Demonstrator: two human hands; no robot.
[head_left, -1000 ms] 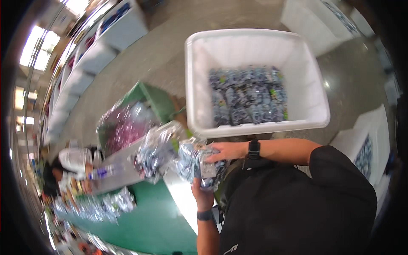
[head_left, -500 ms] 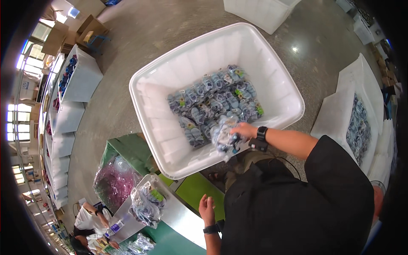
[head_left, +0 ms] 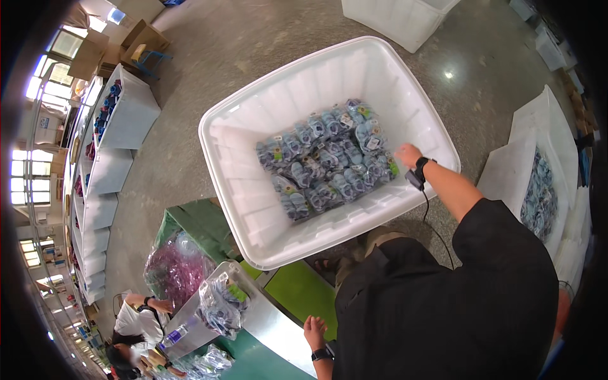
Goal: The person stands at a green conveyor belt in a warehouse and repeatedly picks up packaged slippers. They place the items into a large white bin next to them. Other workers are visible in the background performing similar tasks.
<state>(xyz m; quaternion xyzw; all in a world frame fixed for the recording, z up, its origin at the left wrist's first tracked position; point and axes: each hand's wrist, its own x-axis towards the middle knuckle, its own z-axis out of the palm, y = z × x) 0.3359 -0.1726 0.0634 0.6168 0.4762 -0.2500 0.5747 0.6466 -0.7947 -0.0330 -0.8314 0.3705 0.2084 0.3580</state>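
Observation:
A big white plastic bin (head_left: 244, 244) stands before me. Clear bags of small blue-grey shoes (head_left: 323, 158), several with green tags, lie side by side over its bottom. My right hand (head_left: 408, 155) is over the bin's right inner wall, beside the bags, fingers curled in and no bag in them. Low in the view, my left hand (head_left: 315, 330) hangs by the metal table's edge, holding nothing, its fingers loosely bent and a little apart. On the table's corner rests another clear bag of shoes (head_left: 223, 305).
Left of the table is a green-lined container with pink plastic (head_left: 178, 269). A co-worker (head_left: 138, 326) is at the lower left beside a bottle (head_left: 174, 335). White bins (head_left: 130, 111) line the left; another bin of bagged goods (head_left: 538, 196) stands at right.
The bag of shoes that my right hand held over the bin's near side has been let go among the others. That hand has moved right and away from me. My left hand dropped slightly.

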